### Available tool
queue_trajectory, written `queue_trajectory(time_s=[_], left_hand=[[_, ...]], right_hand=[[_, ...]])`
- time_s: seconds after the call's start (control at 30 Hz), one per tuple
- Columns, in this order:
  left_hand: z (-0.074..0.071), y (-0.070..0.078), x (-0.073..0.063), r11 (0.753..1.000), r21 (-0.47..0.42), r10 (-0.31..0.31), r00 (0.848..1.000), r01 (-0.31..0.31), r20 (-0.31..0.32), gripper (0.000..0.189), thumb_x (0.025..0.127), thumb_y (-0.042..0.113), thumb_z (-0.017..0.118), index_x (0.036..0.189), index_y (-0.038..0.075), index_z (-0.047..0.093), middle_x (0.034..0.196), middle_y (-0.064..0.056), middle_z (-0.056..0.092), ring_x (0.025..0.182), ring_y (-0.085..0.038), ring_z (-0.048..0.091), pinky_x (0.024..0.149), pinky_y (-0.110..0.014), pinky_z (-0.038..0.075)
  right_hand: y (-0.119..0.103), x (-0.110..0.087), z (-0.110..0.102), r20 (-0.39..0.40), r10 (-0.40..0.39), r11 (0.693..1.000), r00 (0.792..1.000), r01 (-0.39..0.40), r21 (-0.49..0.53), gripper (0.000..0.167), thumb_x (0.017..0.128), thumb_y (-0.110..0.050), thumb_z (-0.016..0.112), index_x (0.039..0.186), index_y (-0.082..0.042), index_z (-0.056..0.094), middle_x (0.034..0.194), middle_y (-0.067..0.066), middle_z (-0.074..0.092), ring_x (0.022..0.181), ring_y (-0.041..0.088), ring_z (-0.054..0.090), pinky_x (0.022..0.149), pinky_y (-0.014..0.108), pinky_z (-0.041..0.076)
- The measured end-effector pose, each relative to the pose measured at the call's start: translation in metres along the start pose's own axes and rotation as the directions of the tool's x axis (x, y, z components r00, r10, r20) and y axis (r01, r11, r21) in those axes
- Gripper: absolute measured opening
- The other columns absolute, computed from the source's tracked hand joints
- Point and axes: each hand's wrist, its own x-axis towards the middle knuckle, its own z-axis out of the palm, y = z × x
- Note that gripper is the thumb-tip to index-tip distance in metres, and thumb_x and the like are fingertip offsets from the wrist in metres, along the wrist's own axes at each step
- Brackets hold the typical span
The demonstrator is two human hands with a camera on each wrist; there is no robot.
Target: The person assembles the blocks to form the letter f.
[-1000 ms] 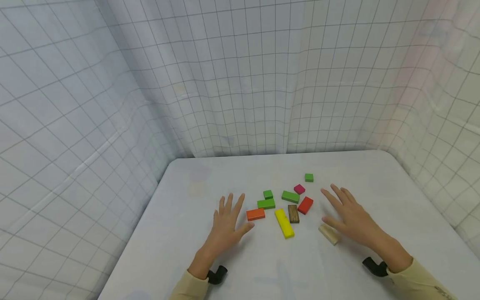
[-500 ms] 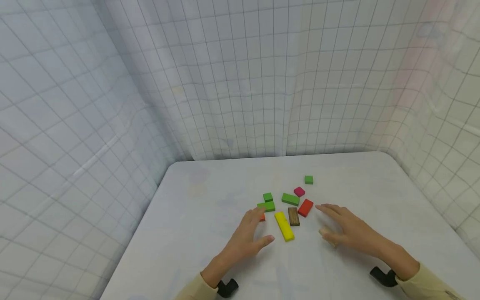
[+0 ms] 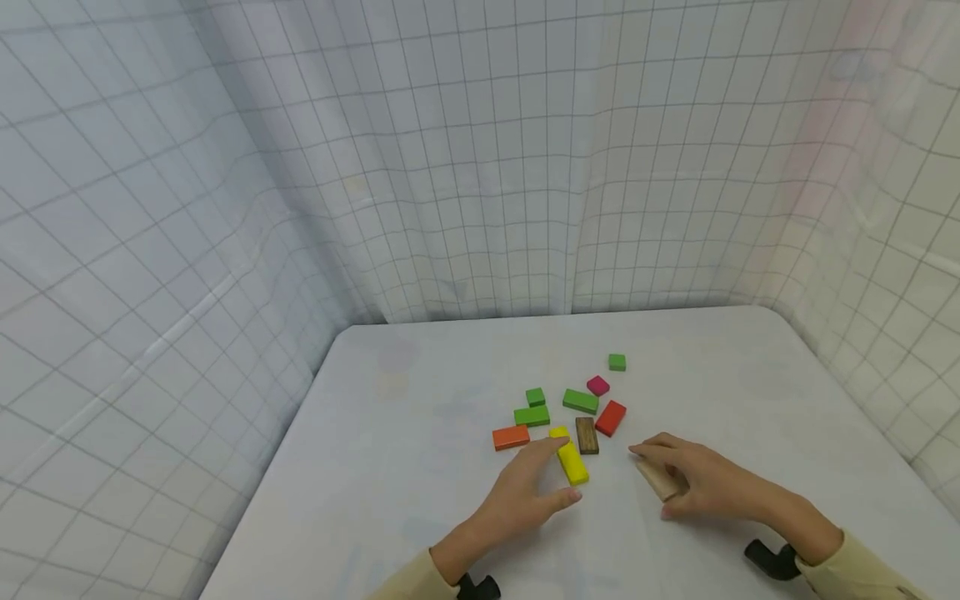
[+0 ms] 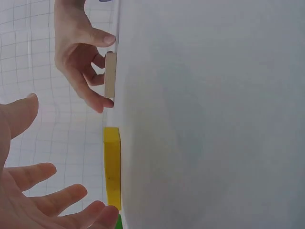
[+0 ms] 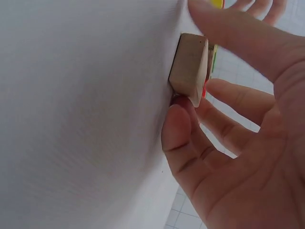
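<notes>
My right hand [image 3: 708,479] bends over a plain beige wooden block [image 3: 660,479] lying on the table. In the right wrist view, a fingertip [image 5: 177,125] sits at the near corner of the beige block [image 5: 188,67], while the thumb is off its far end. From the left wrist, a small gap shows between that thumb [image 4: 102,38] and the block. My left hand [image 3: 517,500], fingers spread, hovers by a yellow block [image 3: 573,463]. One finger overlaps the yellow block's upper part in the head view; nothing is held.
Beyond the hands lie a dark brown block [image 3: 587,436], a red block [image 3: 611,418] and an orange block [image 3: 511,437]. Several green blocks [image 3: 581,401] and a small magenta piece [image 3: 597,386] lie farther back. White gridded curtains [image 3: 480,167] surround the white table [image 3: 360,450].
My left hand has moved right, from beside the orange block to the yellow one. My right hand has come down and drawn its fingers in around the beige block. The blocks stay put.
</notes>
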Motion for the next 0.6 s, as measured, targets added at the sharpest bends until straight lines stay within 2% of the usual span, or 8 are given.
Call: queue_trajectory(time_s=[0.2,0.37,0.6], left_hand=[[0.011,0.004,0.001,0.998,-0.025,-0.048,0.997,0.049,0.057,0.067,0.090,0.052,0.072,0.149,0.030,0.049,0.146,0.010,0.051,0.134,-0.016,0.047,0.109,-0.049,0.040],[0.015,0.002,0.000,0.993,-0.048,-0.101,0.993,0.104,0.062,0.063,0.089,0.049,0.074,0.145,0.031,0.054,0.139,0.011,0.056,0.126,-0.013,0.051,0.106,-0.045,0.044],[0.010,0.005,0.007,0.995,-0.061,-0.074,0.996,0.077,0.042,0.060,0.090,0.046,0.075,0.143,0.025,0.057,0.137,0.010,0.058,0.124,-0.015,0.053,0.105,-0.042,0.045]], right_hand=[[0.002,0.001,0.002,-0.025,-0.022,0.997,0.999,0.024,0.076,0.064,0.077,-0.027,0.089,0.136,-0.019,0.064,0.123,-0.005,0.054,0.093,0.012,0.053,0.073,0.024,0.050],[0.000,0.004,0.006,-0.012,-0.012,0.993,1.000,0.014,0.120,0.061,0.077,-0.027,0.089,0.132,-0.015,0.066,0.114,-0.003,0.054,0.084,0.010,0.055,0.068,0.024,0.052],[-0.005,0.010,0.004,-0.058,0.007,0.999,0.998,-0.003,0.054,0.061,0.075,-0.027,0.090,0.131,-0.016,0.067,0.107,-0.008,0.053,0.084,0.011,0.054,0.067,0.024,0.050]])
